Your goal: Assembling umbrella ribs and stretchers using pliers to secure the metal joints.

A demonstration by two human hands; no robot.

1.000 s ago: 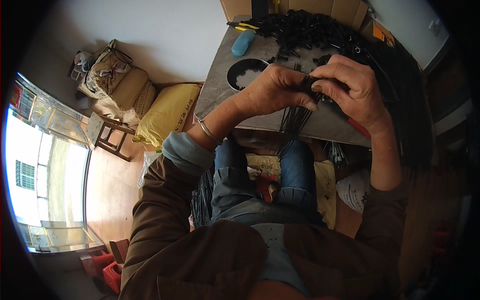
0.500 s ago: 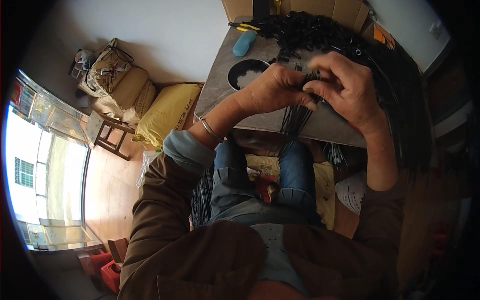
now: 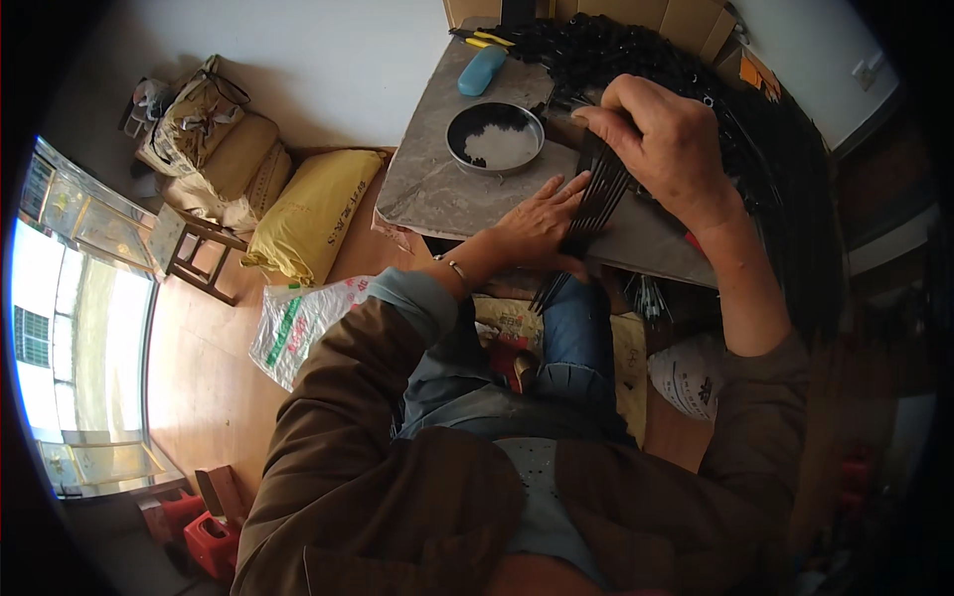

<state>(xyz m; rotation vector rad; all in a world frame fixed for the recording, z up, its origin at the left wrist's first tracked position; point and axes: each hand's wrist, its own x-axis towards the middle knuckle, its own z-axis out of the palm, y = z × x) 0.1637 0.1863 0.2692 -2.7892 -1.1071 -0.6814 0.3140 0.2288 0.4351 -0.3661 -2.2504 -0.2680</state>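
A bundle of thin black rods (image 3: 597, 200) hangs at a slant over the table's near edge, its lower ends reaching down over my knee. My right hand (image 3: 664, 144) pinches the bundle near its top. Against its left side lies my left hand (image 3: 542, 221), fingers stretched out and thumb apart, touching the rods without closing round them. Just beyond the left hand, a round dark pan (image 3: 453, 149) stands on the table, with white grains (image 3: 500, 146) in it.
The grey table (image 3: 427, 189) carries a large heap of black parts (image 3: 636, 60), a blue case (image 3: 482, 72) and yellow-handled pliers (image 3: 487, 40). Yellow sacks (image 3: 318, 214) and a wooden stool (image 3: 204, 253) stand at the left. A plastic bag (image 3: 308, 328) lies on the floor.
My left hand has let go of the bundle's upper part, moved down and spread its fingers along the rods. My right hand has risen slightly. The whole pan now shows.
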